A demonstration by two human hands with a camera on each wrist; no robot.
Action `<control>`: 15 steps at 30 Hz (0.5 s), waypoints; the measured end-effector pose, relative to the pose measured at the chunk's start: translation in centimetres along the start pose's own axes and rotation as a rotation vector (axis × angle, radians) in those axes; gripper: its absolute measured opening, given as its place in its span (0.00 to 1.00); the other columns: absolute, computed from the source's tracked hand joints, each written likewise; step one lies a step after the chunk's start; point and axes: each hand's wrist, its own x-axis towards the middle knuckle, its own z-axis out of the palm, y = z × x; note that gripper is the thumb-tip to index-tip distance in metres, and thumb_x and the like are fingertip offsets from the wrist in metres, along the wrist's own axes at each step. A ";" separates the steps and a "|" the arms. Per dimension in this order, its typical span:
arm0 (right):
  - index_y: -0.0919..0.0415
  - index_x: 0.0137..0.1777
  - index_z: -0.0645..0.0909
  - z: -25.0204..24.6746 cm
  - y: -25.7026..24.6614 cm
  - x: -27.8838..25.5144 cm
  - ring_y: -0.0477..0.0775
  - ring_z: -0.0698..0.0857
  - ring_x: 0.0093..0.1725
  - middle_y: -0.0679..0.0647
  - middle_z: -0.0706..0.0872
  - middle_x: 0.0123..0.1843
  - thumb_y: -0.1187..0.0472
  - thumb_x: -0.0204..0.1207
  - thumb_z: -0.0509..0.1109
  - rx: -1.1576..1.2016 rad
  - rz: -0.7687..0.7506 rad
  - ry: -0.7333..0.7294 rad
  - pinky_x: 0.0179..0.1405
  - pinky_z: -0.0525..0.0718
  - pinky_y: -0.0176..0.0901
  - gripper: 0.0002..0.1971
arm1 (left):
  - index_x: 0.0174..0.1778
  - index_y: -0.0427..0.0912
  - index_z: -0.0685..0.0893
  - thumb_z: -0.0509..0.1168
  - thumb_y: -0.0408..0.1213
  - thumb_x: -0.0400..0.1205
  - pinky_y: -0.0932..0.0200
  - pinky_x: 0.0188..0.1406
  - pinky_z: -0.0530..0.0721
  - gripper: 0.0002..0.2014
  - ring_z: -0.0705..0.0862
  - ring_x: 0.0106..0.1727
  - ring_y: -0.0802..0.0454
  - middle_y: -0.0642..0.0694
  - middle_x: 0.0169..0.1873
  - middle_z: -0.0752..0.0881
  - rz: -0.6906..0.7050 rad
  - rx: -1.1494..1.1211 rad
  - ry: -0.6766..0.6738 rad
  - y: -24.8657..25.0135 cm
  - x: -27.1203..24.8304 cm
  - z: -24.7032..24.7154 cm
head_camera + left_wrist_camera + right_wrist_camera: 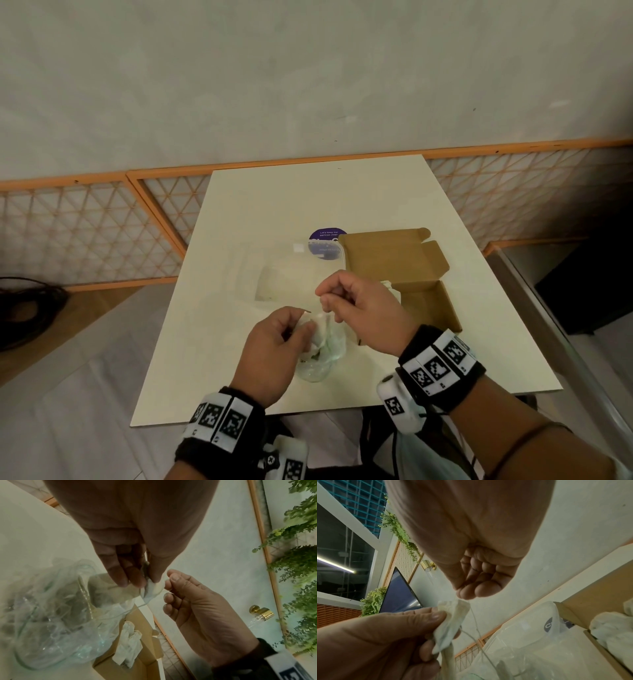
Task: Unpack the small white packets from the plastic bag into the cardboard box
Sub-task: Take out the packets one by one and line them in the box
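Note:
My left hand (301, 330) pinches a small white packet (320, 325) at the mouth of a crumpled clear plastic bag (320, 363), which hangs below it onto the table. In the left wrist view the packet (153, 588) sits between thumb and fingertips. Just above, my right hand (325, 298) pinches a thin strand (475, 620) that runs down toward the bag; I cannot tell whether it is a thread or the bag's rim. To the right stands the open cardboard box (431, 308), and white packets (128, 649) lie inside it.
The box lid (390, 253) lies open toward the far side. A flat clear plastic sheet or bag (291, 270) lies behind my hands, partly over a purple round sticker (325, 236). The white table (239, 222) ends close to my wrists.

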 end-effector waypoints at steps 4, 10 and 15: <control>0.55 0.57 0.86 -0.4 0.4 0.1 0.41 0.83 0.37 0.56 0.88 0.42 0.63 0.87 0.69 -0.026 0.009 0.023 0.41 0.86 0.37 0.06 | 0.46 0.47 0.91 0.71 0.38 0.86 0.46 0.45 0.88 0.05 0.89 0.37 0.46 0.51 0.40 0.93 0.013 -0.047 0.072 0.5 -0.2 0.1; 0.51 0.55 0.86 -0.4 1.8 0.3 0.43 0.86 0.39 0.52 0.89 0.42 0.60 0.87 0.69 -0.132 0.051 0.007 0.44 0.88 0.45 0.06 | 0.45 0.50 0.94 0.72 0.40 0.85 0.61 0.35 0.84 0.06 0.80 0.29 0.55 0.55 0.40 0.94 0.054 -0.083 0.179 1.9 -0.2 -0.7; 0.48 0.52 0.87 0.2 1.7 0.0 0.44 0.90 0.40 0.36 0.89 0.42 0.56 0.88 0.66 -0.223 0.031 -0.135 0.41 0.87 0.40 0.08 | 0.46 0.44 0.94 0.70 0.37 0.87 0.67 0.30 0.80 0.08 0.81 0.27 0.59 0.53 0.31 0.89 0.045 -0.135 0.144 2.6 -0.1 -1.3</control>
